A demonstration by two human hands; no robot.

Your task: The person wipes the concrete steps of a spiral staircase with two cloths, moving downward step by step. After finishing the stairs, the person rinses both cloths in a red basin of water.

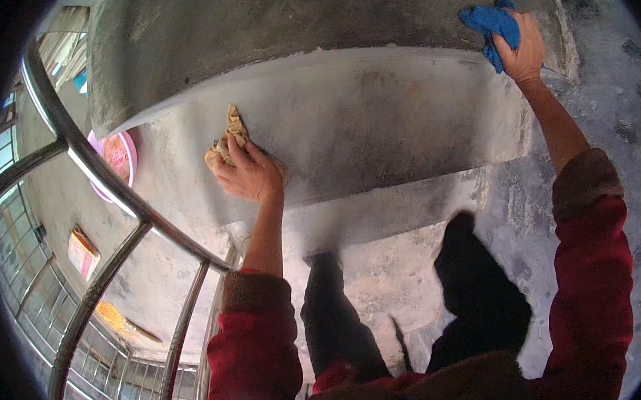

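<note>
My left hand (pixel 249 171) is closed around a crumpled tan cloth (pixel 232 128) and rests on a concrete stair step (pixel 359 119) left of the middle. At the upper right, my right hand (pixel 524 46) grips a bunched blue cloth (pixel 491 23) against the dark, higher step (pixel 313 16), close to its right end by the wall. Part of each cloth is hidden beneath the fingers.
A shiny metal railing (pixel 113 186) curves down the left side. Beyond it are a pink basin (pixel 132 157), a printed packet (pixel 83 254) and a yellow heap of grains (pixel 114 320). A stained wall (pixel 622 123) borders the steps at right. My dark-clad legs are below.
</note>
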